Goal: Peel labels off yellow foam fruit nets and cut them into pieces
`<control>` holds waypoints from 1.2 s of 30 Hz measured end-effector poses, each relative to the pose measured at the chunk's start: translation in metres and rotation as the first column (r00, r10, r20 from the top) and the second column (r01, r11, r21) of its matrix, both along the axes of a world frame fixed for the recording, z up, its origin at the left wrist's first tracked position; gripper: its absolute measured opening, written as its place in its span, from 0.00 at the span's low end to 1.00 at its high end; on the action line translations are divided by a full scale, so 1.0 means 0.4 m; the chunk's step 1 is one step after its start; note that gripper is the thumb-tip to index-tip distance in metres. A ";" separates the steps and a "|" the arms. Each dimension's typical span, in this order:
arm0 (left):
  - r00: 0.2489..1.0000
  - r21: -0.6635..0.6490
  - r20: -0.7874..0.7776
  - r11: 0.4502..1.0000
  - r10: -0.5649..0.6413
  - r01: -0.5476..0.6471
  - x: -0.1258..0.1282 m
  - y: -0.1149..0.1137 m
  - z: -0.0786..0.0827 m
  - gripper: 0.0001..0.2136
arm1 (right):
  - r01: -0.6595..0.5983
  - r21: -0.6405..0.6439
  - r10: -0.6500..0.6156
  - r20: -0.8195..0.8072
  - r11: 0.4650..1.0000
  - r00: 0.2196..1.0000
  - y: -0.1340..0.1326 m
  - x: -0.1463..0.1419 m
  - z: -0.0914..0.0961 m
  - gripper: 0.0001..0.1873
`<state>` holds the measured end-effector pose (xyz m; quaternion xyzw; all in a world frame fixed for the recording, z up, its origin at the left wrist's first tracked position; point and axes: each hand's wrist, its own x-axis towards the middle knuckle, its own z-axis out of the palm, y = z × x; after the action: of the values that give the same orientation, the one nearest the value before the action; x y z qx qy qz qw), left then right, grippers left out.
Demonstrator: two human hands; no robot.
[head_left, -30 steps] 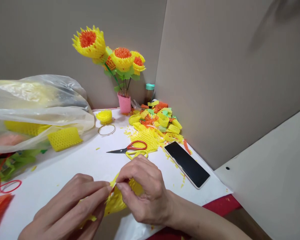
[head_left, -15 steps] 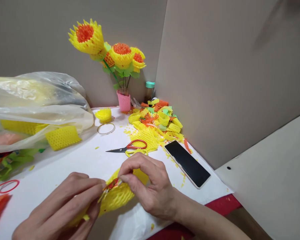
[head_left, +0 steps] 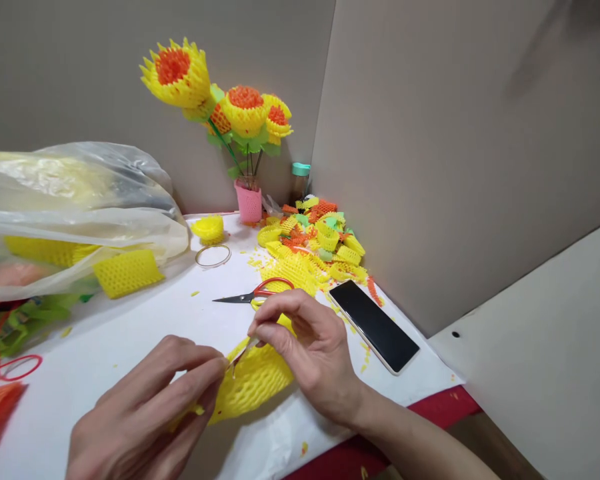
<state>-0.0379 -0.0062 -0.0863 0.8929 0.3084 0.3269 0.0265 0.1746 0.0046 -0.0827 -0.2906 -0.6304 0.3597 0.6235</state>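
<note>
Yellow foam netting, soft and diamond-meshed, sits between my two hands, above the near edge of the white-covered table. My left hand has its fingers bent and drawn together, the tips closed on the netting's left end — the thumb is mostly hidden. My right hand pinches a thin pale strip between thumb and forefinger, the other fingers loosely curled; the strip runs towards my left fingertips, though I cannot tell whether they grip it too. Just beyond my right hand lie dark-bladed metal scissors with red and yellow handles, partly covered by my knuckles. Near the table's right edge rests a flat, black-screened phone — beyond it, towards the far corner, a heap of yellow, orange and green foam scraps.
</note>
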 end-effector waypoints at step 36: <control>0.904 -0.173 0.383 0.976 0.191 -0.132 0.017 0.045 -0.036 0.11 | -0.324 -0.415 0.287 -0.150 0.850 0.946 0.060 -0.006 -0.029 0.13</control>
<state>-0.0310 0.0117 -0.1008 0.7750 0.3922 0.4795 0.1253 0.1724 0.0284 -0.0941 -0.3033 -0.5459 0.5973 0.5032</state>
